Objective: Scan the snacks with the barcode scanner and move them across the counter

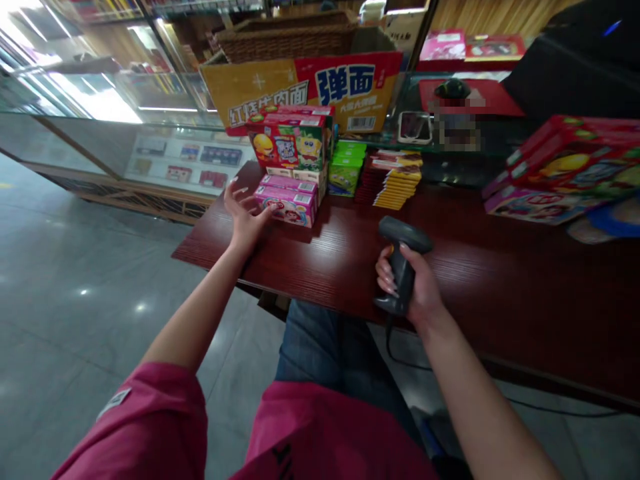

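My right hand (417, 283) is closed around the grip of a dark handheld barcode scanner (403, 257), held upright over the dark red wooden table (350, 267); its cable hangs down below the table edge. My left hand (245, 217) is open with fingers spread, just left of a pink carton (287, 205) at the bottom of a stack of small boxes, fingertips at its near side. Red and green cartons (293, 143) with cartoon pictures lie on top of that stack.
Green packs (347, 167) and a fanned pile of yellow and red flat packs (397, 180) lie behind. A big yellow-red cardboard box (310, 90) stands at the back. More red cartons (565, 167) lie at right. A glass display counter (125, 127) runs along the left.
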Motion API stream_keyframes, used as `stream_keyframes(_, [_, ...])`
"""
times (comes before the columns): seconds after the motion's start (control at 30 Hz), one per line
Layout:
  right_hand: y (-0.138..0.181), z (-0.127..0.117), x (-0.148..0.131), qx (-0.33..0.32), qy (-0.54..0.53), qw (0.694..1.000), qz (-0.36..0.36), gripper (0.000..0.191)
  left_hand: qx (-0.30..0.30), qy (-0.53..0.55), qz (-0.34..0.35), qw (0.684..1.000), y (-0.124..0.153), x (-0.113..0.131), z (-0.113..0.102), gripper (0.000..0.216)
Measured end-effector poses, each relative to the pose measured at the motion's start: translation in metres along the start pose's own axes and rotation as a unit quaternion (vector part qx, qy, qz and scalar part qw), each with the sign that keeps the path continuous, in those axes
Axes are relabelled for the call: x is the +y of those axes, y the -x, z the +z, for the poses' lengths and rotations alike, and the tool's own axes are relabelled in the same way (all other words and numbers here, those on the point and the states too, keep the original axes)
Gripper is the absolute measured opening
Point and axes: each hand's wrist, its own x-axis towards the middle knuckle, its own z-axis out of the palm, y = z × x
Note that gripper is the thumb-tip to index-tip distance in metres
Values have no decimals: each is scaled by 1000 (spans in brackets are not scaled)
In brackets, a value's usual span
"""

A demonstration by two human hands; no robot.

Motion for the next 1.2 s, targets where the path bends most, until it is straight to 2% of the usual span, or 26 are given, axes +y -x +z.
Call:
stream_keyframes(0.03, [-4,6,4,-8,6,1000,9,27,-17,32,-33,999,-2,-6,1,103])
stream_keyframes(0.1, [-9,14,9,-17,17,1000,18,27,-40,55,-50,996,-2,-13,4,96])
stream_keyframes(0.23, [-12,19,11,-22,22,999,16,29,-49,16,-18,999,2,-16,6,85])
stream_keyframes(0.37, [-8,17,10,-22,24,999,4,30,-66,-12,-8,998,6,-14,0,62])
stream_keyframes(0.47, [-5,16,10,-35,36,999,4,30,-94,-10,43,995,9,-6,-5,53])
stream_keyframes(0.57, [-1,14,13,-51,41,998,3,32,-100,-6,120,988,17,10,-7,58])
stream_keyframes(0.73, [2,14,16,-60,46,997,8,35,-108,-91,237,961,33,36,-10,54])
stream_keyframes(0.9, [2,15,17,-44,55,997,30,37,-148,-173,286,931,41,42,-5,37])
stream_keyframes(1.2, [1,18,19,-3,39,999,22,37,-127,-145,380,905,39,43,-2,38])
